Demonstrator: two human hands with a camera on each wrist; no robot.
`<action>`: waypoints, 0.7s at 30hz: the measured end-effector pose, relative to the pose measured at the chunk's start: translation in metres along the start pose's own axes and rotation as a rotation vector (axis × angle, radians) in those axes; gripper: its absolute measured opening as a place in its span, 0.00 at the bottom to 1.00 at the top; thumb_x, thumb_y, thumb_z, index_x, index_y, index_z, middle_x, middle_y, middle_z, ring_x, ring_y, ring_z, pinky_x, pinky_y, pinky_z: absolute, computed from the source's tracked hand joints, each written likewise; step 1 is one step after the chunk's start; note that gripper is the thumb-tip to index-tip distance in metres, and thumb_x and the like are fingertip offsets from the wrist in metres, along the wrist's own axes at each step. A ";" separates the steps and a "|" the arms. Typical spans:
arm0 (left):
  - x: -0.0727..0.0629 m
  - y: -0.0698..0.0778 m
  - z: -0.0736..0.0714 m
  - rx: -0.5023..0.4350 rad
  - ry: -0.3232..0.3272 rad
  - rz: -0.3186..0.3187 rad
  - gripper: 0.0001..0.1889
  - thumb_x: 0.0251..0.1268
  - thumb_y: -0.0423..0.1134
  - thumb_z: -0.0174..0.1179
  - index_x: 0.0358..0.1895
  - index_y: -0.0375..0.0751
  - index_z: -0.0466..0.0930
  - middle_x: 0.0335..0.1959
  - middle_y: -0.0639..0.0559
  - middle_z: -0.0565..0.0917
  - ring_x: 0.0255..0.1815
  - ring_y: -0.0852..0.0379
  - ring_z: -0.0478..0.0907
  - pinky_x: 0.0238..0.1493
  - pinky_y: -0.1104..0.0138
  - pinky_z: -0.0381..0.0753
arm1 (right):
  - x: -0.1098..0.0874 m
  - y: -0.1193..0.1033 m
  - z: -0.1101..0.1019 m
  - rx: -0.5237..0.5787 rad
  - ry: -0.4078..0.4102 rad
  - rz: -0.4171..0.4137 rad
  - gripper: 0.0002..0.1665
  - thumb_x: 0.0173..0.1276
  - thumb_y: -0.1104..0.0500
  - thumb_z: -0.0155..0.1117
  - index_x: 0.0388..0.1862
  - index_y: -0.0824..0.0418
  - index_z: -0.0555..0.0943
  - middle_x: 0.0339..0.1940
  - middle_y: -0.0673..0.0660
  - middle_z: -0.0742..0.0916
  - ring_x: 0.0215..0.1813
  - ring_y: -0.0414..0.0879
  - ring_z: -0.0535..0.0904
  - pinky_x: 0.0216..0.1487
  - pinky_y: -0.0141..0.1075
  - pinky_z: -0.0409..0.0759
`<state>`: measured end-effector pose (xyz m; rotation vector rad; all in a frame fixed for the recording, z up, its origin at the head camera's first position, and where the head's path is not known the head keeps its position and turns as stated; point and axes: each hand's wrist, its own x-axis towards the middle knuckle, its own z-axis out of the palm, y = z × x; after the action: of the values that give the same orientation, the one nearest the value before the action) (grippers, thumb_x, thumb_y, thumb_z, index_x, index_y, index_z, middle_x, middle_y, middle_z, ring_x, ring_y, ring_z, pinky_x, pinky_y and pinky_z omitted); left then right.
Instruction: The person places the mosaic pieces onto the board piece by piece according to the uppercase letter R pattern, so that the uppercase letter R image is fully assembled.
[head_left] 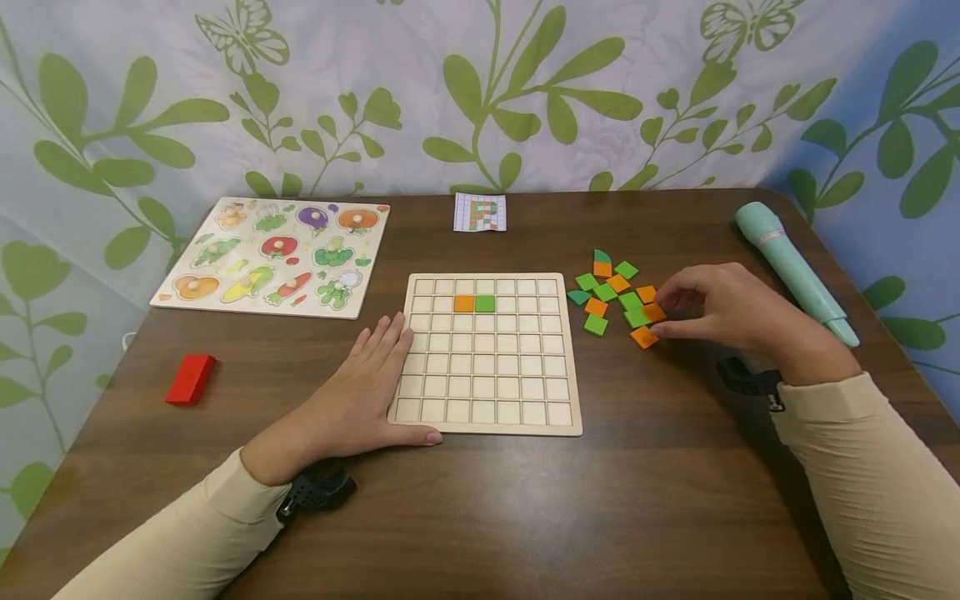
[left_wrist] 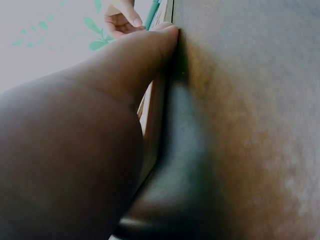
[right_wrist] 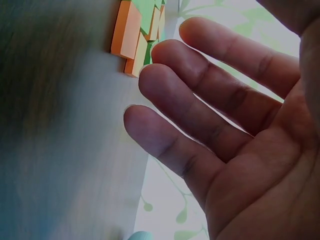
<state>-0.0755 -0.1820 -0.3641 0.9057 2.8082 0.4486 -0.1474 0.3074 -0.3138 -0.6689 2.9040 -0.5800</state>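
A wooden grid board (head_left: pixel 572 400) lies flat at the middle of the table. An orange square tile (head_left: pixel 464 303) and a green square tile (head_left: pixel 485 303) sit side by side in its second row. My left hand (head_left: pixel 352 404) rests with spread fingers on the board's left edge, its thumb along the near edge. To the right of the board lies a loose cluster of orange and green tiles (head_left: pixel 604 292). My right hand (head_left: pixel 723 312) hovers at that cluster's right side, thumb near an orange tile (head_left: pixel 642 337). In the right wrist view its fingers (right_wrist: pixel 165 82) are loosely bent and hold nothing.
A small pattern card (head_left: pixel 480 213) lies behind the board. At the back left is a vegetable puzzle board (head_left: pixel 247 287), with a red block (head_left: pixel 191 379) nearer me. A teal microphone-shaped object (head_left: pixel 795 271) lies at the right, beyond my right hand.
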 end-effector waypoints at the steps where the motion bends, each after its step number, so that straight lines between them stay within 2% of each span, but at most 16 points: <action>1: 0.000 0.000 0.000 0.002 0.000 0.000 0.73 0.53 0.85 0.58 0.84 0.27 0.44 0.86 0.35 0.39 0.85 0.39 0.35 0.80 0.46 0.38 | 0.000 0.000 0.000 0.000 -0.004 -0.010 0.24 0.55 0.52 0.89 0.46 0.59 0.89 0.42 0.50 0.89 0.42 0.47 0.84 0.46 0.49 0.85; 7: 0.000 0.000 0.000 0.006 -0.005 -0.004 0.73 0.53 0.86 0.57 0.84 0.28 0.43 0.86 0.35 0.39 0.85 0.40 0.34 0.80 0.47 0.37 | 0.002 -0.002 0.002 -0.001 -0.033 -0.075 0.23 0.55 0.52 0.89 0.45 0.60 0.89 0.40 0.49 0.89 0.38 0.43 0.83 0.41 0.45 0.86; 15: 0.000 0.000 0.000 0.004 -0.002 -0.005 0.73 0.53 0.86 0.58 0.84 0.28 0.43 0.86 0.35 0.39 0.85 0.40 0.35 0.80 0.46 0.38 | 0.005 -0.009 0.004 -0.025 -0.060 -0.118 0.22 0.56 0.49 0.88 0.43 0.58 0.89 0.38 0.47 0.88 0.37 0.41 0.82 0.41 0.43 0.85; 21: 0.000 0.000 0.000 0.003 -0.005 -0.007 0.73 0.52 0.86 0.58 0.84 0.28 0.43 0.86 0.35 0.39 0.85 0.40 0.35 0.80 0.46 0.38 | 0.005 -0.013 0.006 -0.048 -0.082 -0.119 0.21 0.57 0.47 0.87 0.42 0.56 0.89 0.37 0.46 0.87 0.37 0.41 0.80 0.41 0.43 0.84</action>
<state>-0.0757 -0.1817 -0.3643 0.8965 2.8078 0.4403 -0.1455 0.2921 -0.3144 -0.8554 2.8254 -0.4839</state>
